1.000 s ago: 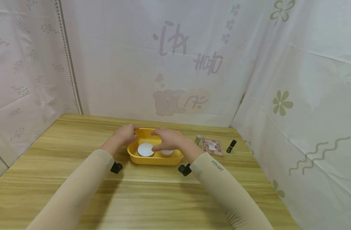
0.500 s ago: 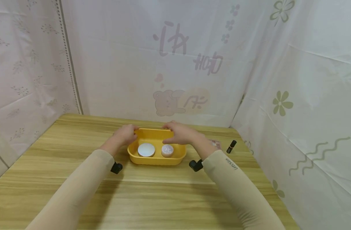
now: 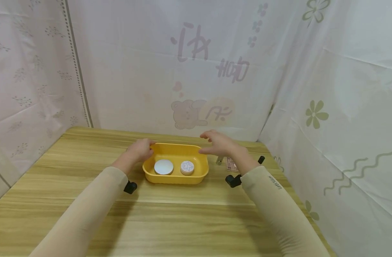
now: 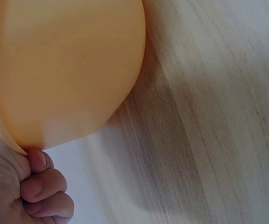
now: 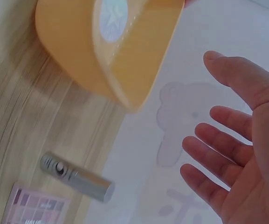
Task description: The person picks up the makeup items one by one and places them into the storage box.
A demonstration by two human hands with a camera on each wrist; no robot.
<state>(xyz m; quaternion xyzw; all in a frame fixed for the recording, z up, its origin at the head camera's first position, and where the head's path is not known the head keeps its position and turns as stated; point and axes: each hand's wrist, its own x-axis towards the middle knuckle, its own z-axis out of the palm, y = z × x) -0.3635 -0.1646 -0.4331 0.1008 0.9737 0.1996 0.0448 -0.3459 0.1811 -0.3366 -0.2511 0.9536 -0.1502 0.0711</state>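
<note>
My left hand [image 3: 139, 150] grips the rim at the left end of a yellow plastic basin [image 3: 173, 179], which stands on the table. Its curled fingers show beside the rim in the left wrist view, below the basin's wall [image 4: 69, 74]. Inside lie a round, white-topped case [image 3: 164, 166] and, right of it, a smaller round case [image 3: 187, 167] with a star pattern on top. At the basin's right end, my right hand [image 3: 222, 143] is in the air with fingers spread, holding nothing. Below it stands a silver tube [image 5: 78, 179].
A pink checked makeup palette [image 5: 34, 205] lies right of the silver tube, partly behind the right forearm in the head view. Farther right is a small black tube [image 3: 261, 160], also partly covered. Patterned cloth [image 3: 138, 71] hangs behind the wooden table [image 3: 164, 221].
My right hand has moved right, from over the cases inside the basin to beyond its right end. The star-patterned case is now uncovered. My left hand keeps its hold on the rim.
</note>
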